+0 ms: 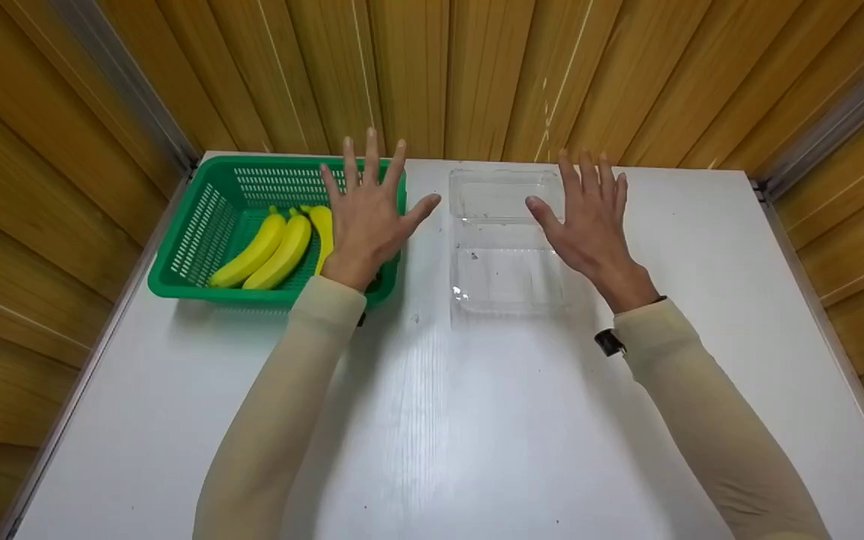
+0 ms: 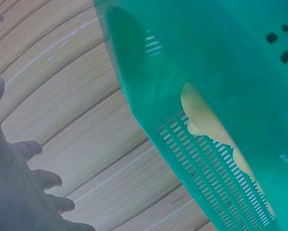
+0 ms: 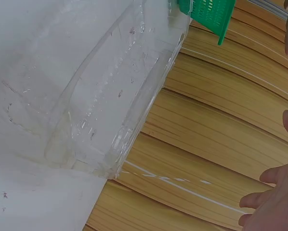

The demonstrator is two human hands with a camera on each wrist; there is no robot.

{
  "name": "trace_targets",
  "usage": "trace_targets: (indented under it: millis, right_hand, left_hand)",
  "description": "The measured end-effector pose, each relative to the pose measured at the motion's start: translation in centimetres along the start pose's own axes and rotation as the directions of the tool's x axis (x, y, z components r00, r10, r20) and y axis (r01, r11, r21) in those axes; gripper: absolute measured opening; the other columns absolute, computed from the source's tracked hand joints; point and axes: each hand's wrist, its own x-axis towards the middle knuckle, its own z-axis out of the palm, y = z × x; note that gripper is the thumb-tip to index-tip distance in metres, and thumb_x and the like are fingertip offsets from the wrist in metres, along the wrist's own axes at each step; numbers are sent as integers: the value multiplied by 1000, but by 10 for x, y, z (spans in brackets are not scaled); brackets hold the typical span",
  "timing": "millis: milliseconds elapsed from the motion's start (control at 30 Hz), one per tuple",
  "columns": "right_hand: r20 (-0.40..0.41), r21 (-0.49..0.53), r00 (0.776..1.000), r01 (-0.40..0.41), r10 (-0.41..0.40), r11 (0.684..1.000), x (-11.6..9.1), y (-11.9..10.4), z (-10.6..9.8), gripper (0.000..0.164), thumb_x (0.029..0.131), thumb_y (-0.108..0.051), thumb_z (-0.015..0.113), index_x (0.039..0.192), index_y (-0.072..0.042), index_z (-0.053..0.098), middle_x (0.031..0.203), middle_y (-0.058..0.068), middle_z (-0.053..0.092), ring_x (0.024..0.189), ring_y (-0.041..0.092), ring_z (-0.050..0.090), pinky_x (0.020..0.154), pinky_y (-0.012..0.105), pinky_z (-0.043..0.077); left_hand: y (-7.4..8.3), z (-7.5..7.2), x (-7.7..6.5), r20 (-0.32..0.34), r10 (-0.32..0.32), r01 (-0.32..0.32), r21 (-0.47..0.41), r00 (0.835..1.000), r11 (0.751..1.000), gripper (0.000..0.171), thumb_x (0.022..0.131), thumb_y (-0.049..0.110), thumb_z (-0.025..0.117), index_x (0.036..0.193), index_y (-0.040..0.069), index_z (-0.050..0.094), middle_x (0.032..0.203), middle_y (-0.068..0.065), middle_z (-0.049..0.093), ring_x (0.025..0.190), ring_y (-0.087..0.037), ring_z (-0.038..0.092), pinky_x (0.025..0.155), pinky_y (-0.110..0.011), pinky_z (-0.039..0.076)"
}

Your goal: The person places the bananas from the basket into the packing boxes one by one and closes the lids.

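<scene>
In the head view my left hand (image 1: 368, 214) hovers with fingers spread over the right side of a green plastic basket (image 1: 166, 262). Inside that basket lie yellow bananas (image 1: 278, 262), partly hidden by the hand and wrist. My right hand (image 1: 589, 225) is raised, fingers straight and thumb out, above the right edge of a clear plastic container (image 1: 507, 277). Neither hand holds anything. The left wrist view shows the left hand (image 2: 19, 178) beside the basket wall (image 2: 153, 96). In the right wrist view, the right hand (image 3: 274, 192) is apart from the clear container (image 3: 110, 106).
A white table (image 1: 432, 420) carries the basket and the container side by side near its back edge. Behind it and on both sides stand wood-patterned panels (image 1: 477, 75). Small dark specks dot the tabletop. A black wrist strap piece (image 1: 609, 343) sits at the right cuff.
</scene>
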Motion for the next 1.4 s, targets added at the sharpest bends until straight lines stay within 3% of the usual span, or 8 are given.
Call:
trace_targets:
  millis: [600, 867, 1400]
  right_hand:
    - [-12, 27, 999, 31, -31, 999, 4, -13, 7, 86, 107, -58, 46, 170, -6, 20, 174, 25, 12, 160, 42, -2, 124, 59, -14]
    - [-19, 42, 999, 44, -43, 998, 4, -22, 13, 85, 107, -57, 48, 169, -4, 24, 174, 24, 12, 161, 42, 0, 125, 58, -13]
    - [-11, 88, 998, 64, -63, 994, 3, -39, 24, 86, 106, -56, 50, 168, -3, 25, 174, 24, 15, 161, 40, 1, 126, 57, -9]
  left_hand:
    - [-22, -11, -4, -37, -28, 27, -39, 999, 999, 95, 97, 83, 34, 173, 30, 12, 178, -10, -5, 160, -39, -11, 121, -71, -9]
    - [-40, -15, -9, -68, -53, 47, -83, 996, 995, 95, 97, 83, 34, 173, 29, 13, 178, -10, -5, 160, -39, -12, 121, -70, -10]
    - [-80, -24, -18, -53, -125, 118, -118, 991, 986, 95, 99, 81, 36, 173, 27, 12, 178, -9, -8, 160, -39, -14, 121, -66, -15]
